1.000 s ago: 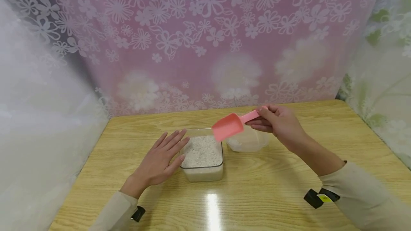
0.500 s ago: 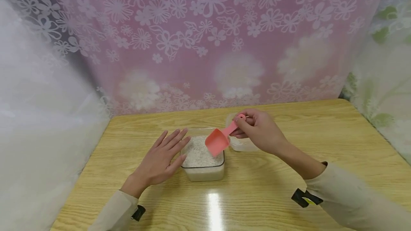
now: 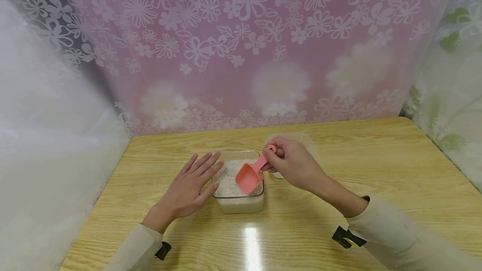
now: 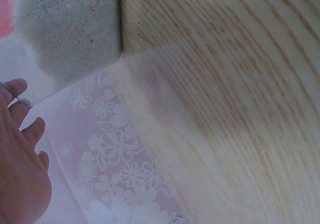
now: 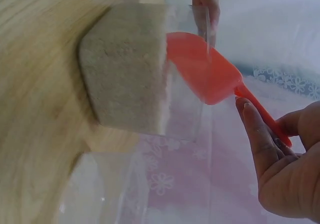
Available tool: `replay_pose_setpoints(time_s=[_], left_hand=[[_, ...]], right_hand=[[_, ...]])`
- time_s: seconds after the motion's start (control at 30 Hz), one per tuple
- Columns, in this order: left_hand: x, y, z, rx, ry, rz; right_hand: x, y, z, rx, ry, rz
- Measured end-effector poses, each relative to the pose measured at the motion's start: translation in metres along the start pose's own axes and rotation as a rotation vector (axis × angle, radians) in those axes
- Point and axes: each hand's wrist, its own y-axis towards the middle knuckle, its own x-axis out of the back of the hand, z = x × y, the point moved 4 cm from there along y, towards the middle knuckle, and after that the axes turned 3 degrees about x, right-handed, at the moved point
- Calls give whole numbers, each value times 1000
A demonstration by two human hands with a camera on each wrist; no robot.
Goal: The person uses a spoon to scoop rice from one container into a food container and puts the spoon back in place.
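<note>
A wood-grained table [image 3: 399, 162], yellowish with darker streaks and a rounded far right corner, extends from the near to the far side. Behind its far edge hangs a pink cloth [image 3: 226, 78] printed with white flowers. A whitish sheet [image 3: 49, 137] borders the left; a pale sheet [image 3: 452, 112] with green leaves borders the right. A bright reflection [image 3: 252, 246] marks the near tabletop.

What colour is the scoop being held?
The scoop is coral pink; it shows best in the head view.

Pink scoop [image 3: 248, 179] slanting blade-down inside the clear tub [image 3: 239, 206], lip right there at the pale grains [image 3: 227, 179], tub upright
</note>
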Motion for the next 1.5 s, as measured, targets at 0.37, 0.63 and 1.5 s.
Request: replay_pose_setpoints(time_s=[0.37,0.63,1.5], left_hand=[[-1,-2,1,-3,-6,-5],[-1,-2,1,-4,-8,-6],[-1,-3,3,-5,-28,-12]], right_hand=[[-13,-8,-25,-112,262,-24],[-23,-7,-33,-177,439,-29],[-22,-18,-51,-273,653,-48]])
